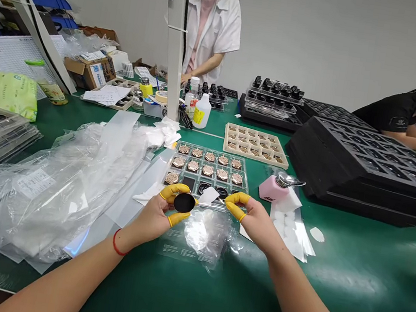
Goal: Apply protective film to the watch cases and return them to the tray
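My left hand, with yellow finger cots, holds a round black disc by its edge over the front of a clear tray. My right hand, also in yellow cots, pinches a small white piece or is just beside it; the contact is unclear. The clear compartment tray holds several rose-gold watch parts in rows, and black round parts lie in its front row. A clear plastic sheet lies on the green table below my hands.
Crumpled plastic bags cover the left side. A pink pump bottle and white wipes are right of the tray. Behind stand a beige tray, a white bottle and a post. Black trays fill the right; two people work beyond.
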Available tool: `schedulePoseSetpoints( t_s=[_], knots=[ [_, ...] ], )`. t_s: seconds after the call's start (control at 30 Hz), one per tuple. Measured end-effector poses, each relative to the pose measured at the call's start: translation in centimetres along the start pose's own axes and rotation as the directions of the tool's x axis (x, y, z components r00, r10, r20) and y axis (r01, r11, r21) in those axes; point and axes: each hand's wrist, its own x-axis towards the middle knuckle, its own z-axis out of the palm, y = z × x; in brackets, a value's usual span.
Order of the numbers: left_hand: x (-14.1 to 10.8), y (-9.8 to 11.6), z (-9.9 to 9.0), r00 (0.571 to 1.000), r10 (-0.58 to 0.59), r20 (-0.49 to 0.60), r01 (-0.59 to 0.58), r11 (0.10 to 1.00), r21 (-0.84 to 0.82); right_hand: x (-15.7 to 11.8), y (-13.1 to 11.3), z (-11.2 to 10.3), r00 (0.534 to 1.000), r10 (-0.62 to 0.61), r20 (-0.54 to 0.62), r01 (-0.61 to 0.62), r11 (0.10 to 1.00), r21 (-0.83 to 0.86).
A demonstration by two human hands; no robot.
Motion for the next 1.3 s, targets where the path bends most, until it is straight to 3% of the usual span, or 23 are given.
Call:
schedulePoseSetpoints(
  t_s=[0.17,0.3,0.53,1.3],
  knots=[
    [0.0,0.2,0.5,0.992,-0.117,0.053,0.116,0.993,0.020,-0.5,-0.9,0.2,0.998,-0.052,-0.020,0.054,0.995,0.086],
    [-0.2,0.2,1.4,0.974,-0.185,0.131,0.182,0.983,0.040,-1.3,-2.0,1.9,0.994,-0.102,-0.044,0.110,0.967,0.232],
    [-0.7,0.4,2.0,0.970,-0.135,0.203,0.123,0.990,0.071,-1.7,-2.0,5.7,0.993,-0.010,0.116,-0.039,0.913,0.405],
    [-0.7,-0.2,2.1,0.975,-0.100,0.197,0.076,0.989,0.125,-2.1,-1.9,6.1,0.997,-0.070,0.023,0.062,0.962,0.265]
  ],
)
